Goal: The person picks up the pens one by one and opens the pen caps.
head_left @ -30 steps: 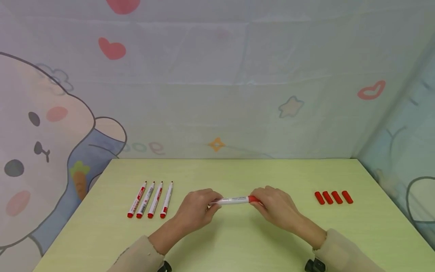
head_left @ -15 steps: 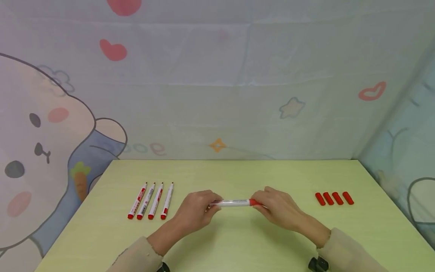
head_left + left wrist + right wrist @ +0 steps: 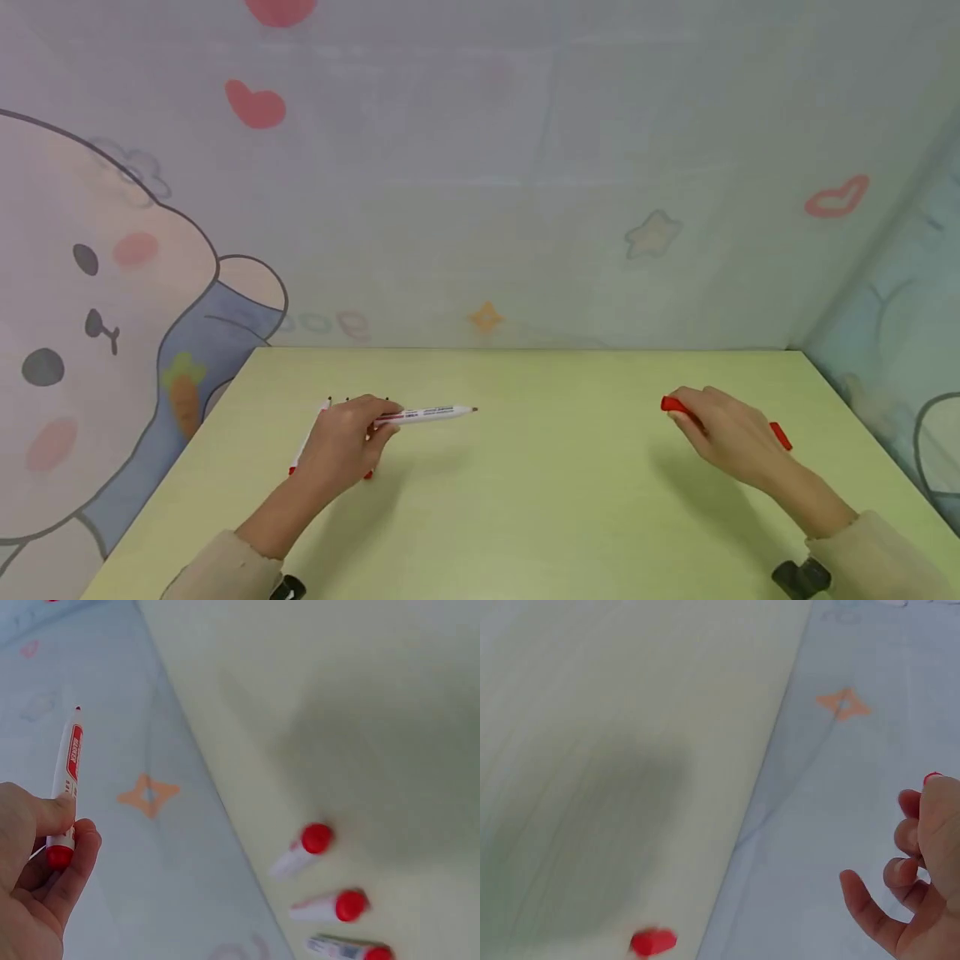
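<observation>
In the head view my left hand [image 3: 337,446] pinches a white marker [image 3: 431,413] near its rear end, its bare dark tip pointing right. The left wrist view shows this marker [image 3: 69,761] with its red end plug between thumb and fingers. Over on the right, my right hand [image 3: 731,437] pinches a red marker cap [image 3: 672,404]. Beneath the left hand lie several uncapped markers [image 3: 309,437], largely hidden by it. One loose red cap [image 3: 781,436] shows beside the right hand, which may hide others. Both hands are above the table.
The pale yellow-green table [image 3: 540,500] ends at a printed cloth backdrop [image 3: 465,208]. In the left wrist view a row of lying markers [image 3: 330,906] shows red rear ends. A blurred red cap [image 3: 652,942] lies near the table edge in the right wrist view.
The cap has come off the marker. My left hand has moved left with the marker, over the row of markers; my right hand has moved right with the cap, toward the loose caps.
</observation>
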`<state>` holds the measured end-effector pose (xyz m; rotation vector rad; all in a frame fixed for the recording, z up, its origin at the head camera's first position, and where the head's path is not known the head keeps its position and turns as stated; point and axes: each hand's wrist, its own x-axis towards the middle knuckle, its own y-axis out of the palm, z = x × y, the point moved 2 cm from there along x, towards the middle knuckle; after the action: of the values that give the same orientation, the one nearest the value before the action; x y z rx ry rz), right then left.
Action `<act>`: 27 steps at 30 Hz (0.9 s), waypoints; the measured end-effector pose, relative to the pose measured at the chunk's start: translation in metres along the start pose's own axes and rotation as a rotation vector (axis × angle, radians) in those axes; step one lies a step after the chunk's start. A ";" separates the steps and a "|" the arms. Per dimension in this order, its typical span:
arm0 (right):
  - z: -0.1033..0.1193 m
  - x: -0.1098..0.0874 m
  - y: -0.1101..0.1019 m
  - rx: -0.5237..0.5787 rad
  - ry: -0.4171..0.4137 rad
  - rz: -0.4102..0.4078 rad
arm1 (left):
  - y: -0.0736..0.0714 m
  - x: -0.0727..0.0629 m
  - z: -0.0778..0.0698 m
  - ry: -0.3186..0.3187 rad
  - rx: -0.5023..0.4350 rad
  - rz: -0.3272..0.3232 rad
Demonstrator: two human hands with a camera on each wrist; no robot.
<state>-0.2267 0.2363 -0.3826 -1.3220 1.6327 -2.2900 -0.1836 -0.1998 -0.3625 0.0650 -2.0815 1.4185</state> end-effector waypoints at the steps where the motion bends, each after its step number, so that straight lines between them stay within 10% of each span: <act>1: -0.002 0.001 -0.001 -0.002 -0.002 0.049 | -0.001 0.004 -0.001 0.008 -0.017 0.009; 27: 0.001 0.003 -0.009 0.044 0.080 0.116 | 0.006 0.011 0.001 -0.196 -0.006 0.006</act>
<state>-0.2240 0.2382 -0.3737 -1.1095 1.6249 -2.3242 -0.1953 -0.1946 -0.3619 0.2023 -2.2454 1.4597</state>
